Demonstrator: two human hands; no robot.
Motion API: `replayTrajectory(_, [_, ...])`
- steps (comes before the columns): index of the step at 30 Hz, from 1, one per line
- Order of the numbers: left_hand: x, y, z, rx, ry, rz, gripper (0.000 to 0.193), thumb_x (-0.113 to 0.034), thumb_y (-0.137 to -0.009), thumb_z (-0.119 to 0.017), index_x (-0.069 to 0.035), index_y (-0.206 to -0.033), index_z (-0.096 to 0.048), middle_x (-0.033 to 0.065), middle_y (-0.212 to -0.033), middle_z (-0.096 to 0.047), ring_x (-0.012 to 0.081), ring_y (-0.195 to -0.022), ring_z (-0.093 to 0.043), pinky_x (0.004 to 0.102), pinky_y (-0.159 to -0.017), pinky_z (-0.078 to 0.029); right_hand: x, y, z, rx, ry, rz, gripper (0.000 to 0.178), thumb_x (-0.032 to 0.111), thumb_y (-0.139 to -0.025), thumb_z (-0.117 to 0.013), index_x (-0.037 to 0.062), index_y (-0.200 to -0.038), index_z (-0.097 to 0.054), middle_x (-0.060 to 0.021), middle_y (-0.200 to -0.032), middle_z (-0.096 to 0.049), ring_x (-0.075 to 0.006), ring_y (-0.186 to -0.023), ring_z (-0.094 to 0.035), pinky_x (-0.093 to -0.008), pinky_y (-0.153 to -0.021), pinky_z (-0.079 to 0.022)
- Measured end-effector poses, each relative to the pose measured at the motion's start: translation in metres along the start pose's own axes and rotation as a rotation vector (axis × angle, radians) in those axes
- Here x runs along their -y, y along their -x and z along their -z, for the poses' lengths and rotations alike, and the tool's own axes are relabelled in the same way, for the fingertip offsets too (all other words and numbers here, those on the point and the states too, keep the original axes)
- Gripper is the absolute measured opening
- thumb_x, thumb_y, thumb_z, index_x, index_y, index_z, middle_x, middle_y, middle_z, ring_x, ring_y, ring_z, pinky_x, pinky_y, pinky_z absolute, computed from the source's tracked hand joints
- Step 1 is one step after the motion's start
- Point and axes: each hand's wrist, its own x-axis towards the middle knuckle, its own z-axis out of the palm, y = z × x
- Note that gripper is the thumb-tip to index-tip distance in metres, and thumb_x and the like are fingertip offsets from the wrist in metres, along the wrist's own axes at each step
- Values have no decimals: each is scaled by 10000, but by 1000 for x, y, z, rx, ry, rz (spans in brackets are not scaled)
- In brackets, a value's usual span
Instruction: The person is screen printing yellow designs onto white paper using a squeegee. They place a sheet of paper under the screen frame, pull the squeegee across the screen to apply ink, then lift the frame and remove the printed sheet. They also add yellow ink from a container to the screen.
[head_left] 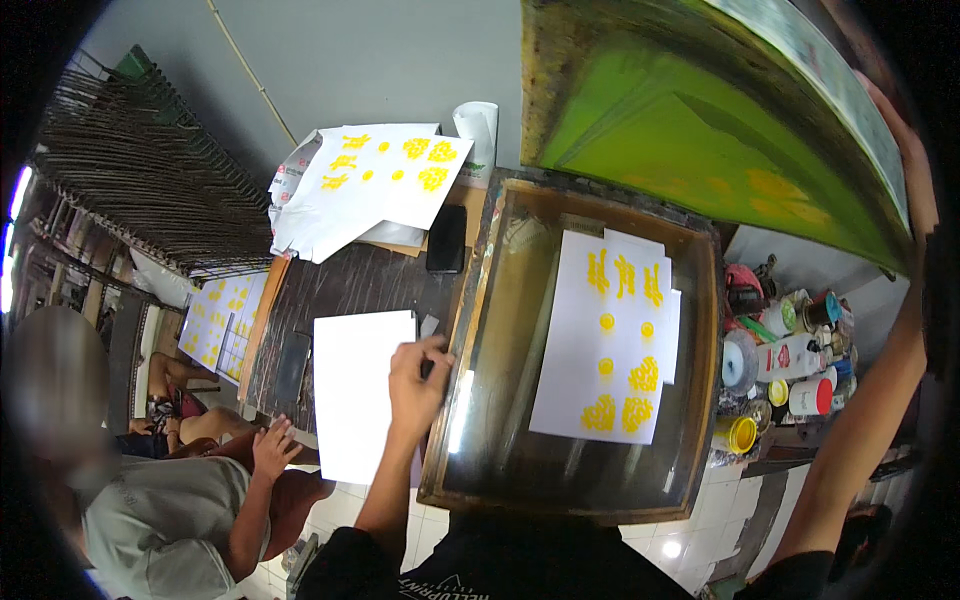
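Observation:
A sheet printed with yellow characters and dots [603, 335] lies on the glass top of a wood-framed table [500, 400], over other white paper. My left hand [418, 385] has its fingers curled, between a stack of blank white paper [362, 390] and the table's left rim; anything in its pinch is too small to make out. At the upper right my right hand [893, 115] grips the outer edge of a raised screen-printing frame [845, 85]. Its green mesh [650, 120] is tilted up above the glass and bears yellow stains.
Printed sheets [395, 180] and a dark phone [446, 238] lie behind the paper stack; another dark phone [292, 367] lies left of it. Ink jars and bottles [790, 355] crowd the right side. A co-worker [180, 510] sits at left, near a wire drying rack [150, 170].

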Motion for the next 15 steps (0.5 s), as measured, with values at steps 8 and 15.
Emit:
replayTrajectory(8, [-52, 36, -70, 295, -349, -215, 793, -429, -956, -675, -9, -1555, -368, 311, -1606, -315, 431, -1543, -216, 564, -1244, -136, 41, 40, 14, -58, -154, 27, 352, 204, -872, -767, -103, -1037, -711, -212, -911, -735, -271, -828, -666, -403, -821, -507])
replayTrajectory(15, [-42, 40, -89, 351, -597, -197, 1003, -633, -942, -597, -41, -1638, -184, 282, -1695, -85, 434, -1583, 8, 624, -1239, 20, 71, 74, 8, -199, 0, -7, 332, 234, -886, -738, -46, -1047, -659, -148, -903, -690, -235, -858, -642, -364, -814, -492])
